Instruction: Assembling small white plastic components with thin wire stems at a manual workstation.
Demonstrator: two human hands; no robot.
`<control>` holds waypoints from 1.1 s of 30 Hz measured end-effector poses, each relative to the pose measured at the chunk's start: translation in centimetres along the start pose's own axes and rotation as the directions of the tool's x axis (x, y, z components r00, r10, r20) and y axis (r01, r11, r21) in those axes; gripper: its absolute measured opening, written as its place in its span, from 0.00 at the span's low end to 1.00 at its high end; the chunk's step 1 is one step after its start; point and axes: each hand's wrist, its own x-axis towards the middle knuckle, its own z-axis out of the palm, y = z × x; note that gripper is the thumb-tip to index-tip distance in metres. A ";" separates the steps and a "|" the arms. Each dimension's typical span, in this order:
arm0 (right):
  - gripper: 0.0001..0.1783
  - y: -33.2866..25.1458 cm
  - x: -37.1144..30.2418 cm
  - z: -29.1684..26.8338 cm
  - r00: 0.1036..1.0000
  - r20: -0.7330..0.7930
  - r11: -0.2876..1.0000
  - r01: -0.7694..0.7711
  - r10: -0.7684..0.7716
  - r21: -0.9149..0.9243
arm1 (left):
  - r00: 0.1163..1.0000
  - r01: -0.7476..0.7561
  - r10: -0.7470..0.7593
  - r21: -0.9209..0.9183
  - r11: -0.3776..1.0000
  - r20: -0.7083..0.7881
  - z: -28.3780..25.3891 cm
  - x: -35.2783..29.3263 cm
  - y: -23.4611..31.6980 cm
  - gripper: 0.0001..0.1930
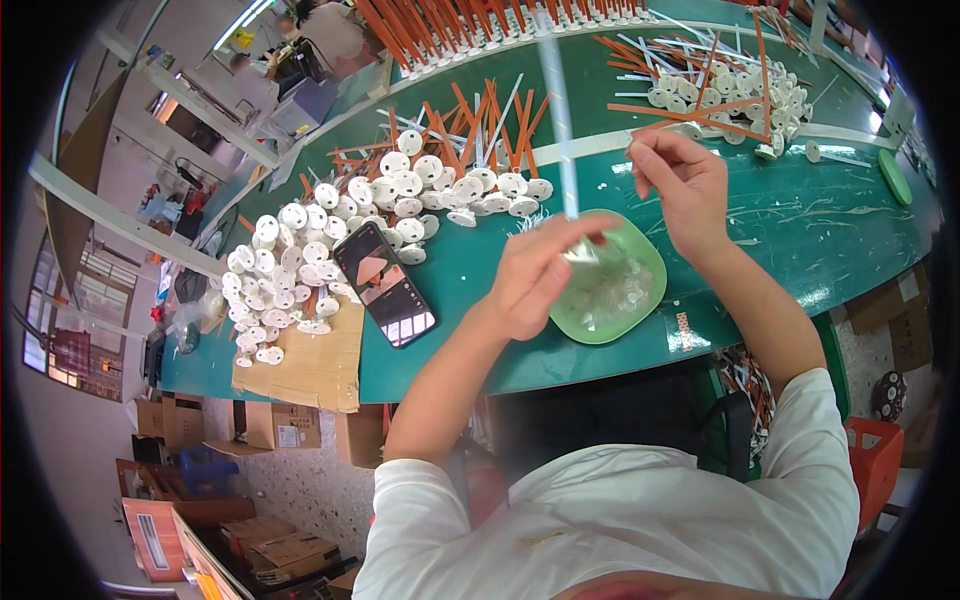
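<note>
My left hand (pixel 530 275) is over the left rim of a light green dish (pixel 652 262), its fingers closed around the lower end of a pale, striped strip (pixel 563 130). The strip stands nearly upright and is blurred; a white base piece at its foot is partly hidden by my fingers. To the right, above the dish's far edge, my right hand (pixel 690 195) is raised with thumb and fingertips pinched together. Whatever is between those fingertips is too small to make out. Small clear bits (pixel 625 290) lie in the dish.
A phone (pixel 385 285) lies left of my left hand, beside many white discs (pixel 300 250) with orange and white strips and a cardboard sheet (pixel 305 360). More disc-ended strips (pixel 700 90) are heaped far right. Upright orange strips (pixel 450 30) stand in rows behind. A green lid-like piece (pixel 895 178) lies at right.
</note>
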 end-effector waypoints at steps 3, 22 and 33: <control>0.04 -0.2 -1.2 1.1 0.997 0.044 0.995 0.072 -0.069 -0.072 | 0.982 -0.030 0.031 0.008 1.000 -0.186 0.2 0.3 0.5 0.30; 0.10 -0.3 -2.3 2.6 0.620 0.347 0.508 0.780 -0.704 -0.365 | 0.898 -0.008 -0.085 -0.211 0.977 -0.431 1.1 -0.6 -0.3 0.26; 0.11 -0.2 -2.2 2.6 0.552 0.382 0.435 0.829 -0.742 -0.353 | 0.863 -0.054 -0.121 -0.328 0.943 -0.491 1.6 -0.7 -1.1 0.23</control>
